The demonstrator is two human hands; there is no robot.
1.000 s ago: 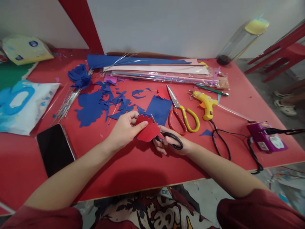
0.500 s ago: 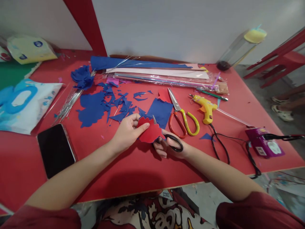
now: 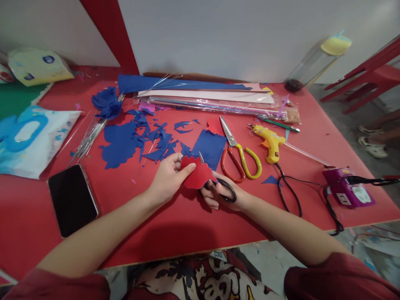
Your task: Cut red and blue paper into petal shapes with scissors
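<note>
My left hand [image 3: 170, 175] pinches a red paper piece [image 3: 197, 174] with a scalloped edge, thumb on top and fingers beneath. In my right hand [image 3: 215, 196] is a pair of black-handled scissors [image 3: 229, 195], its loops around my fingers. One blade tip shows above the far edge of the red piece; the rest of the blades is hidden by the paper. Just beyond my hands lie a blue sheet [image 3: 208, 146] and a larger pair of scissors [image 3: 237, 155] with red and yellow handles. Blue scraps [image 3: 161, 141] and blue scalloped cut-outs [image 3: 120, 143] are spread to the left.
A yellow glue gun [image 3: 271, 141] lies right, its cord running near a purple power box [image 3: 348, 187]. A phone [image 3: 72, 200], wipes pack [image 3: 37, 139], blue paper flower [image 3: 106, 103] and wires [image 3: 90, 139] are left. Long wrapped sticks [image 3: 215, 106] lie behind; a bottle [image 3: 315, 62] stands back right.
The scissors' handle loop in my right hand has shifted slightly left and down. The red piece is still held and has barely moved.
</note>
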